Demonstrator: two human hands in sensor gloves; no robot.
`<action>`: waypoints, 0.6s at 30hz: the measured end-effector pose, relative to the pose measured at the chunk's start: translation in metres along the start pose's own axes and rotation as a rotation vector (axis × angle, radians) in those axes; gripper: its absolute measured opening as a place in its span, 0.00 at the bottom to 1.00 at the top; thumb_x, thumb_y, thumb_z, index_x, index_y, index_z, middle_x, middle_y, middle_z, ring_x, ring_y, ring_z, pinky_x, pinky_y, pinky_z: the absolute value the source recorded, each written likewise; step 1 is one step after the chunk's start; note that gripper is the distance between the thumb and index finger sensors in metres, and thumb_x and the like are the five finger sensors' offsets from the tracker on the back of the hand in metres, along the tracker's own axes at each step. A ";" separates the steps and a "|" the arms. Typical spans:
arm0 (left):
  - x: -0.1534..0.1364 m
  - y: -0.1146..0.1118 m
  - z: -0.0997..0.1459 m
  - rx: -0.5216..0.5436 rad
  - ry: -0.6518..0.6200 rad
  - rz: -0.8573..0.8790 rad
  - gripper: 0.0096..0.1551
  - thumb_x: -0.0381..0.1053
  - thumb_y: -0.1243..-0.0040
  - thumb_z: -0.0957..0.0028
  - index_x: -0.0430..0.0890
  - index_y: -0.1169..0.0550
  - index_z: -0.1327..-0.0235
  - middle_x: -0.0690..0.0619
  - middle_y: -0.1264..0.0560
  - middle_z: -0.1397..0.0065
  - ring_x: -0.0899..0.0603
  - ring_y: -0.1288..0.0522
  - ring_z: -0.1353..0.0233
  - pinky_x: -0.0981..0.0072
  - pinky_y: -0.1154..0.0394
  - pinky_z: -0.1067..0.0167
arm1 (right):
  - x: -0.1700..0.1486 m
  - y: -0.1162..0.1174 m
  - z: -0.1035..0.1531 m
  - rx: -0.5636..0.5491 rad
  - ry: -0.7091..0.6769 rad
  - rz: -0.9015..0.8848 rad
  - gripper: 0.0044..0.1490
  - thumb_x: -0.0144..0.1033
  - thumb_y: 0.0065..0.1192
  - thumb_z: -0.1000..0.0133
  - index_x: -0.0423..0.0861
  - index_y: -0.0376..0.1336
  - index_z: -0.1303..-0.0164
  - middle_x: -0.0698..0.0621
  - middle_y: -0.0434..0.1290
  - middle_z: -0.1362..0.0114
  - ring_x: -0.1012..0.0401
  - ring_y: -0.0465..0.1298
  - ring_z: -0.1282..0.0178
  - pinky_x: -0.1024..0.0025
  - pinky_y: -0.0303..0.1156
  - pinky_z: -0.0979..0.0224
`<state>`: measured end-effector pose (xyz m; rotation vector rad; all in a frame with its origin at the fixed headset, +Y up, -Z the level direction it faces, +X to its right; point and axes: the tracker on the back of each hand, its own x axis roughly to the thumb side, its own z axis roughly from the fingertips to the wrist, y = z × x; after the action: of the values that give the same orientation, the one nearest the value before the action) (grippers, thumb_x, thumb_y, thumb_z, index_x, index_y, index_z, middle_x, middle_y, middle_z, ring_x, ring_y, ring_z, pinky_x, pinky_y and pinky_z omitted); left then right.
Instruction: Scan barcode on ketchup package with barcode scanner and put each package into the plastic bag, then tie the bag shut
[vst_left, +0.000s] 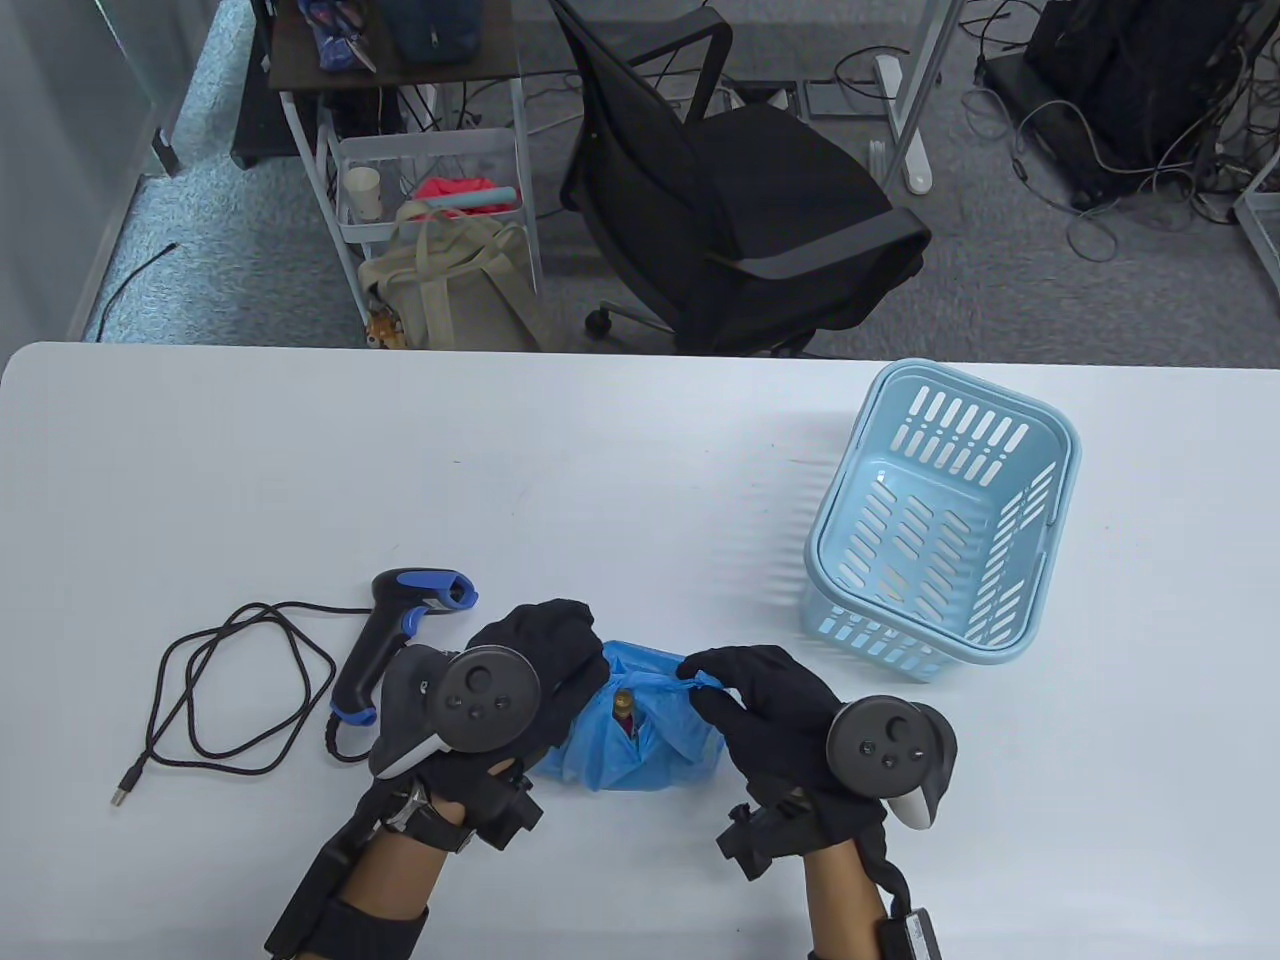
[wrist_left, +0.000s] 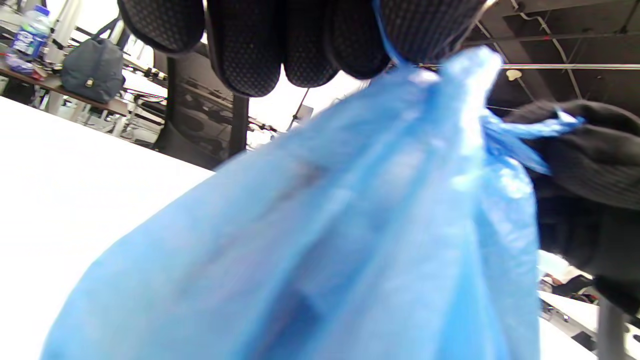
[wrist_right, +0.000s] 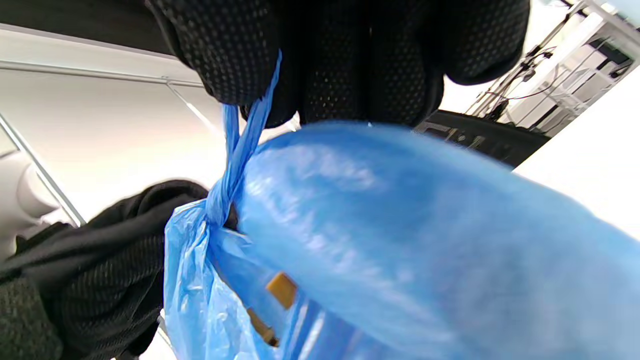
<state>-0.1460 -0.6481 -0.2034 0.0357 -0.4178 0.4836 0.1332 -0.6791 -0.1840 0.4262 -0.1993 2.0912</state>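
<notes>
The blue plastic bag sits on the white table, right between the two hands. It is bunched up and its top points up. A thin twisted strip of the bag sticks out at the top. Through a gap you can see a bit of red and brown from a ketchup package inside.

The left hand is on the bag's left side. Its fingers curl down over the top of the bag and pinch the blue plastic. The right hand is on the bag's right side. Its fingers pinch the twisted strip and hold it tight.

The barcode scanner lies flat on the table just past the left hand, with its blue head pointing away from the person. Its black cable loops farther out on the left.

A light blue basket stands past the right hand, a little way off. There is open table beyond both hands, and the table's near edge is close behind the wrists.
</notes>
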 end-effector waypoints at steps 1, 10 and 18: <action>-0.006 -0.001 0.001 -0.006 0.015 0.004 0.20 0.57 0.45 0.45 0.45 0.22 0.50 0.52 0.28 0.27 0.35 0.24 0.29 0.41 0.28 0.32 | -0.005 -0.003 0.002 -0.002 0.016 -0.005 0.22 0.37 0.64 0.43 0.43 0.71 0.42 0.43 0.78 0.37 0.43 0.73 0.35 0.41 0.66 0.29; -0.042 -0.014 0.006 -0.012 0.106 0.066 0.20 0.56 0.45 0.44 0.44 0.23 0.50 0.53 0.29 0.26 0.35 0.24 0.28 0.41 0.28 0.32 | -0.031 -0.009 0.012 0.008 0.104 -0.038 0.21 0.37 0.65 0.43 0.42 0.71 0.43 0.44 0.78 0.40 0.44 0.74 0.37 0.42 0.66 0.30; -0.054 -0.017 0.008 -0.019 0.127 0.074 0.20 0.56 0.46 0.44 0.44 0.23 0.50 0.53 0.29 0.26 0.35 0.24 0.28 0.41 0.28 0.32 | -0.040 -0.014 0.015 0.014 0.135 -0.020 0.21 0.37 0.65 0.43 0.42 0.72 0.44 0.44 0.79 0.40 0.44 0.74 0.37 0.42 0.66 0.30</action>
<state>-0.1850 -0.6885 -0.2167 -0.0284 -0.2997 0.5518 0.1675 -0.7080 -0.1858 0.2925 -0.1010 2.0939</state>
